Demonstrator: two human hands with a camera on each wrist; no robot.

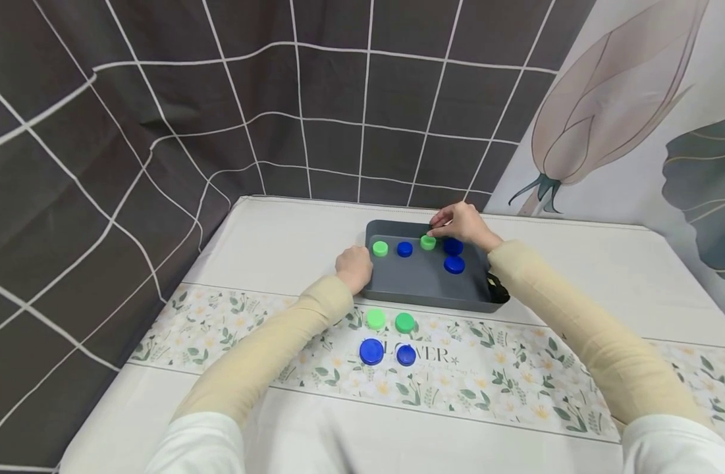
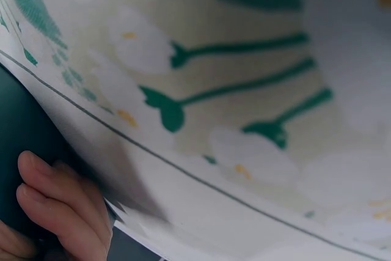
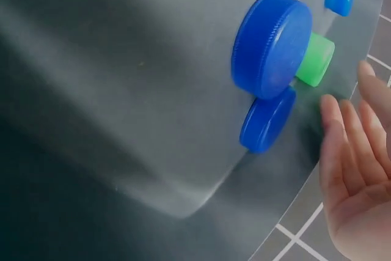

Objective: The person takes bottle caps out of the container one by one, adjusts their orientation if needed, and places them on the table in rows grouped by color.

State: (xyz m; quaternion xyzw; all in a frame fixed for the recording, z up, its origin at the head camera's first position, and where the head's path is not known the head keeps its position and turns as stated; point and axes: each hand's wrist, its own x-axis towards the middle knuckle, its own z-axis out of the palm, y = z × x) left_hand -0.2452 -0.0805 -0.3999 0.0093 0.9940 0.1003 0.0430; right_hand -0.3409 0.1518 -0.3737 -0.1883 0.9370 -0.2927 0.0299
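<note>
Tray (image 1: 418, 282), gray, sits toward the back of the bench (image 1: 297, 243). Left hand (image 1: 354, 264) is at its left end, fingers bent and gripping the rim; left wrist view has those fingertips against the tray wall. Right hand (image 1: 461, 224) reaches over the back wall, thumb wide of the fingers, just beside the middle mint cap (image 1: 428, 242); right wrist view puts a gap between fingers and cap.

Caps in tray, left to right along the back: left mint cap (image 1: 380, 249), small blue cap (image 1: 405, 249), middle mint cap with its hollow side up, then back blue cap (image 1: 453, 247). Front blue cap (image 1: 454, 264) lies just nearer the viewer; cannot tell if those two touch.

Four more on the bench in front of the tray: front mint cap (image 1: 376, 319) and green cap (image 1: 405, 322) side by side, wide blue cap (image 1: 371, 351) and near blue cap (image 1: 406, 355) in a row closer to the person. Floral strip (image 1: 492, 375) with lettering runs under them. Beige sleeves (image 1: 279, 342) on both arms. Dark curtain (image 1: 332, 85) with white grid behind.
</note>
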